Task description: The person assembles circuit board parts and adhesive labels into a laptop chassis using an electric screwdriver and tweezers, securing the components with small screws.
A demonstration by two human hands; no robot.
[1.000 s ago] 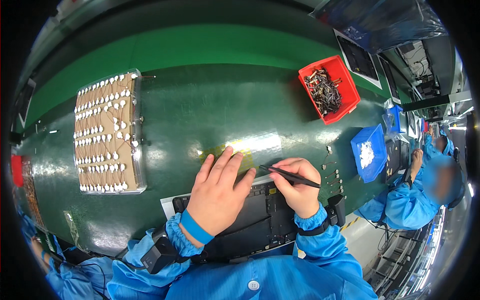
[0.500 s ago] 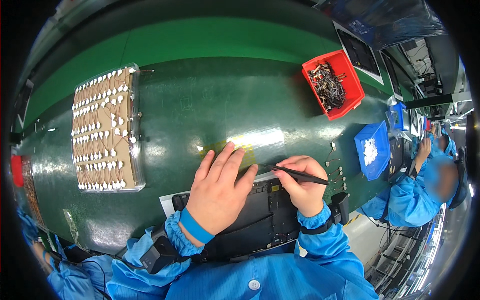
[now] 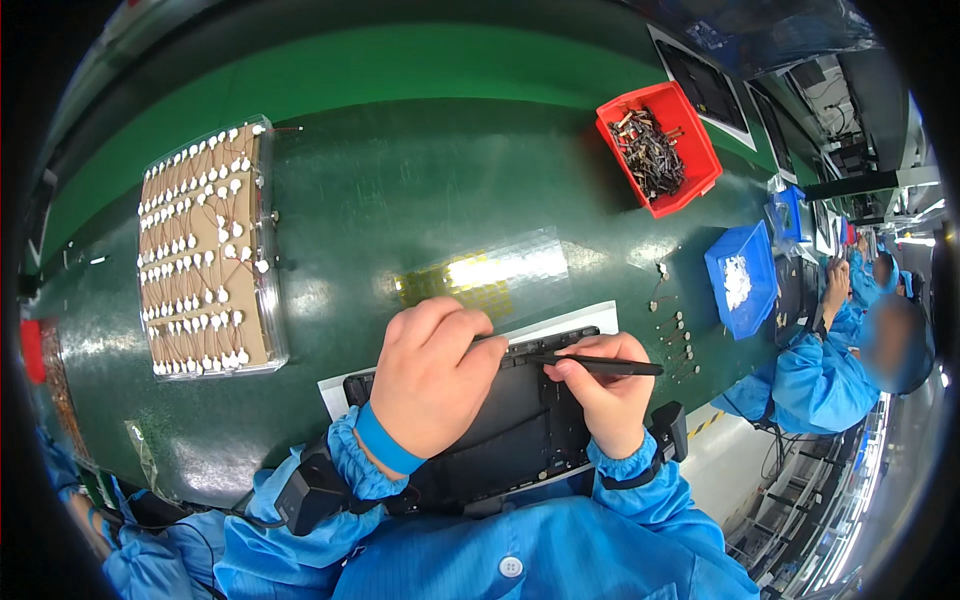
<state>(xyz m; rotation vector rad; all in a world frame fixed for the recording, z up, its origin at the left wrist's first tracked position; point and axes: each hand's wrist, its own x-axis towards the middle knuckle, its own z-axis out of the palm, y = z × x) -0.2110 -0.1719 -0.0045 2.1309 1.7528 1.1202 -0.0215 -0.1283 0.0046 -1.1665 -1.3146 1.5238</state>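
The wide dark-green desk (image 3: 400,200) spreads out ahead of both hands and carries everything in use. Directly under the hands, at the near edge, lies the flat black rectangular device panel (image 3: 510,430), resting on a white sheet; it is the piece being worked on, and its far edge, where the hands meet, appears to be the spot in hand, so the job looks mid-way rather than finished. Well to the left of the left hand sits a clear plastic tray of brown card holding rows of small white wired parts (image 3: 205,255), most rows seemingly full. Just beyond the hands lies a clear film sheet with yellow patches (image 3: 480,280). Far ahead to the right stands a red plastic bin of dark metal pieces (image 3: 660,150), and to the right of the right hand a blue plastic bin of white bits (image 3: 742,280). The left hand (image 3: 430,380) lies palm down, fingers curled and pressing the panel's far edge, holding nothing. The right hand (image 3: 600,395) is closed around a thin black stylus-like tool (image 3: 600,366), whose tip points left toward the left fingertips.
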